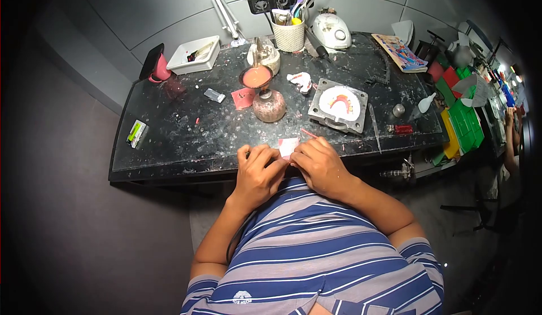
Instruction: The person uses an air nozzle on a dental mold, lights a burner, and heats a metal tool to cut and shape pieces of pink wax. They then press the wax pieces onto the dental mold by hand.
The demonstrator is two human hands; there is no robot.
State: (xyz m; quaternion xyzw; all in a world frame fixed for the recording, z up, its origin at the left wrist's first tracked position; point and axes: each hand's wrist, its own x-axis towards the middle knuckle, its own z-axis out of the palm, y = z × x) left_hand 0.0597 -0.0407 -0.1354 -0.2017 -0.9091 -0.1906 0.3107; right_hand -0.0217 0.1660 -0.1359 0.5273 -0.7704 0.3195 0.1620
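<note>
At the bench's front edge, my left hand (259,171) and my right hand (317,165) meet with curled fingers around a small pink and white sheet (288,147). Both hands pinch its near edge, and their fingertips hide part of it. Just beyond my right hand a thin pink stick (309,133) lies on the bench. Farther back stands a round burner (269,106) with a pan of pink material (256,77) above it. To the right, a metal flask (339,105) holds white plaster with a pink and yellow arch.
The dark bench (186,140) also bears a white tray (193,55), a pink square (243,98), a brush holder (288,36), a white device (332,31), a booklet (400,53) and a knife (375,129). Green bins (466,126) and another person's arm (510,131) are at the right.
</note>
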